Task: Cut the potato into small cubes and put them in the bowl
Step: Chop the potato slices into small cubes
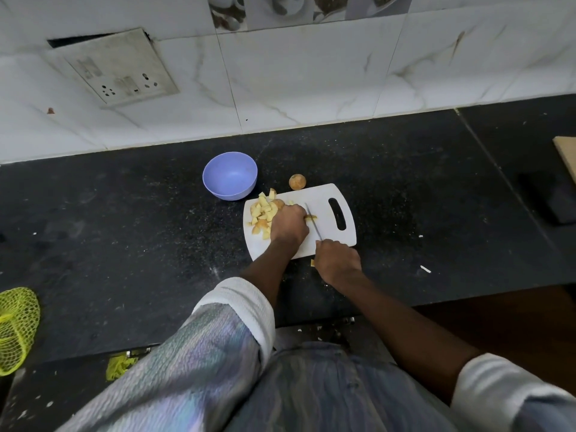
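A white cutting board (324, 198) lies on the black counter. A heap of yellow potato cubes (264, 212) sits on its left part. My left hand (288, 226) is curled over a potato piece (311, 217) in the middle of the board and holds it down. My right hand (338, 260) grips the handle of a knife (312, 220), whose thin blade stands just right of my left fingers. An empty purple bowl (230, 176) stands beyond the board's left corner. A whole brown potato (297, 182) lies behind the board.
One loose cube (312, 262) lies on the counter (124, 232) by my right hand. A yellow net bag (17, 328) sits at the left edge. A tiled wall with a socket plate (118, 68) backs the counter. A wooden board edge (567, 157) shows at far right.
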